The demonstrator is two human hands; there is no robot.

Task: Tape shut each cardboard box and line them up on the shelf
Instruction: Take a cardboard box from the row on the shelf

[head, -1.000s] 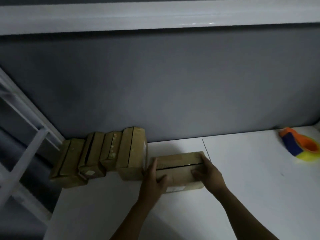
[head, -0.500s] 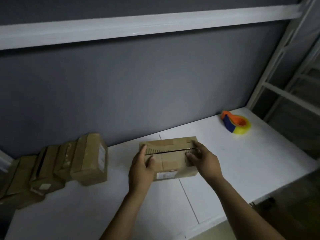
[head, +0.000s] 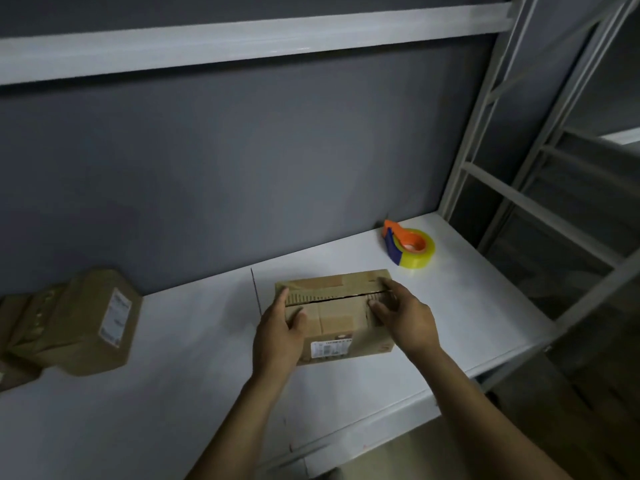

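Note:
A small cardboard box [head: 337, 313] sits on the white shelf [head: 173, 358] in the middle, its top flaps meeting at a dark, untaped seam. My left hand [head: 278, 336] grips its left end, thumb on the top. My right hand [head: 405, 315] holds its right end, fingers curled over the top edge. A tape dispenser [head: 408, 244] with an orange and blue handle and a yellowish roll lies behind the box to the right. Several other cardboard boxes [head: 74, 323] stand in a row at the far left.
A dark grey wall [head: 242, 161] backs the shelf. A white upper shelf beam [head: 242, 43] runs overhead. A grey metal shelf frame [head: 519, 150] rises on the right. The shelf's front edge [head: 398, 407] runs diagonally below my arms.
The box has moved right along the shelf, away from the row of boxes, with both hands still on it. The view swung right, bringing the tape dispenser and right frame closer.

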